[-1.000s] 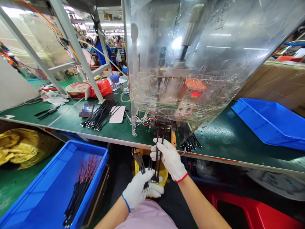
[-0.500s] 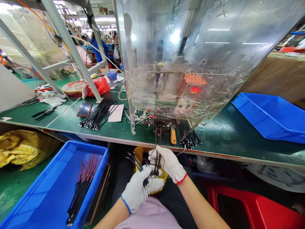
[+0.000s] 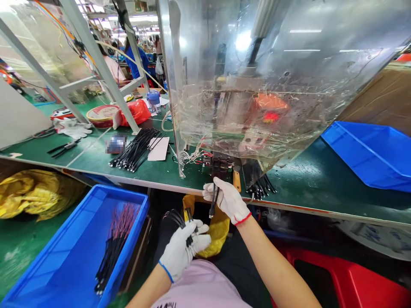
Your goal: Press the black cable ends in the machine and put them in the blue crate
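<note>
My left hand [image 3: 184,246], in a white glove with a blue cuff, is closed round several short black cables [image 3: 176,217] over my lap. My right hand [image 3: 227,200], gloved with a red cuff, grips black cables [image 3: 213,205] at the table's front edge, just below a small black fixture [image 3: 221,164]. The cables hang down from its fingers, with connector ends at the bottom. White and red wires [image 3: 192,157] run to the fixture's left side. A wooden-handled tool [image 3: 236,180] lies right of the fixture, beside a bundle of black cables [image 3: 263,187].
A clear plastic shield [image 3: 257,107] hangs over the fixture. Black cables [image 3: 138,149] and a white card [image 3: 158,149] lie on the green table [image 3: 305,179]. A blue bin [image 3: 64,248] stands lower left, a blue tray [image 3: 369,154] right, a red stool [image 3: 349,273] lower right.
My right hand has moved up toward the fixture with the cables. My left hand has drawn down and left, away from it, still holding its cables. The view has shifted slightly.
</note>
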{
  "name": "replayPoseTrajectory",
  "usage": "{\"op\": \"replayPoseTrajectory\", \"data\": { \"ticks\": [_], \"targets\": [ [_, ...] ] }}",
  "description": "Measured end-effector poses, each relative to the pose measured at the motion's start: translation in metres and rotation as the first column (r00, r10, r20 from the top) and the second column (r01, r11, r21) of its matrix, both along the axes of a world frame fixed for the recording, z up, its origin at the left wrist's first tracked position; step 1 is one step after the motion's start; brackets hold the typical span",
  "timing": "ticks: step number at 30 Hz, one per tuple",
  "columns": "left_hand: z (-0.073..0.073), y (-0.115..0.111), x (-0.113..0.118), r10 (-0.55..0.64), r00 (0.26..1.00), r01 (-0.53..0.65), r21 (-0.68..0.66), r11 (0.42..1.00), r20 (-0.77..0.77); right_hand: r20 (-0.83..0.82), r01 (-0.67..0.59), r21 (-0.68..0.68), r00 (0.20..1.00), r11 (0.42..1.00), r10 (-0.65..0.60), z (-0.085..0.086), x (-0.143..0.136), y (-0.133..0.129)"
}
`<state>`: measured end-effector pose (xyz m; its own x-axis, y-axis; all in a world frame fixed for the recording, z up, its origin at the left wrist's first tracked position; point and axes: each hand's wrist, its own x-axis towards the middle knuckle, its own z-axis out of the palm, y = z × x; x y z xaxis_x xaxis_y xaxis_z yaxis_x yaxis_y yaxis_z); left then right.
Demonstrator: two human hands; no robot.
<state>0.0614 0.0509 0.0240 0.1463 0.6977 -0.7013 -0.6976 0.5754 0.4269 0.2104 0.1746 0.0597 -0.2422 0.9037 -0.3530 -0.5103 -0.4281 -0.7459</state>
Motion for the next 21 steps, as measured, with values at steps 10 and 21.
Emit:
{"op": "replayPoseTrajectory", "data": {
  "ticks": [10, 21],
  "targets": [
    [-0.006, 0.004, -0.004, 0.001, 1.000, -0.001, 0.013, 1.000, 0.002, -0.004, 0.014, -0.036, 1.000, 0.999, -0.015, 0.008, 0.000, 0.008],
    [-0.015, 0.003, -0.005, -0.035, 0.996, 0.031, 0.049, 0.998, 0.083, 0.003, 0.044, -0.066, 0.999, 0.997, -0.043, 0.010, -0.004, 0.010]
  ]
}}
